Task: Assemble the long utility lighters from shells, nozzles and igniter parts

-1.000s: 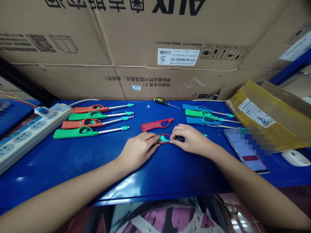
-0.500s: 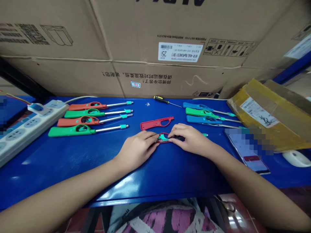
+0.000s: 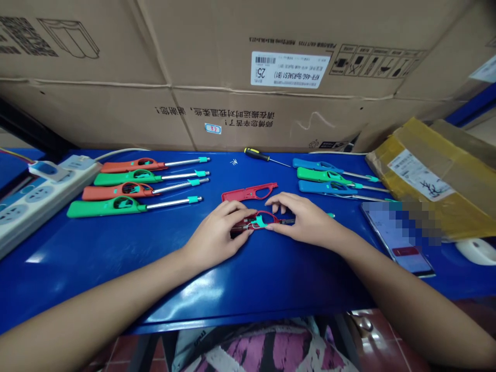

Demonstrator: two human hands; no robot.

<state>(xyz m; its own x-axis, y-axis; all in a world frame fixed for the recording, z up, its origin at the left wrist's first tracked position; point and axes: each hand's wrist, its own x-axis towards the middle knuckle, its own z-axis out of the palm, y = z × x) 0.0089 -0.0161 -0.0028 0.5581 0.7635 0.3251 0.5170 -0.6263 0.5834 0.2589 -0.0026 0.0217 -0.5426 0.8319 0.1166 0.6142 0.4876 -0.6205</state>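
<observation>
As my left hand (image 3: 217, 232) and right hand (image 3: 306, 219) meet over the open lighter body (image 3: 258, 222), each grip is a light pinch. Left fingertips are closed on the red handle end. Right thumb and forefinger are closed on the neck where the dark tube leaves, the other fingers arched above. The body lies flat on the blue surface (image 3: 116, 253), right between the two grips, its teal trigger showing in the gap.

It looks light to me: thin plastic, stiff enough to lift, but easy to flex with its cover off. The small inner parts could well spill if it tips. Best taken by the outer shell edges and kept level, I'd say, not by the trigger or the thin tube.

Both wrists sit low, palms down, forearms angling in toward each other.

Just beyond the grips lies the loose red cover (image 3: 250, 192), clear of my fingers, and farther beyond it a screwdriver (image 3: 260, 155). Well out to the left of my left grip sits a row of four lighters (image 3: 127, 191). Off to the right of my right grip lie three more lighters (image 3: 329, 178), with a phone (image 3: 395, 237) beside my right forearm.
</observation>
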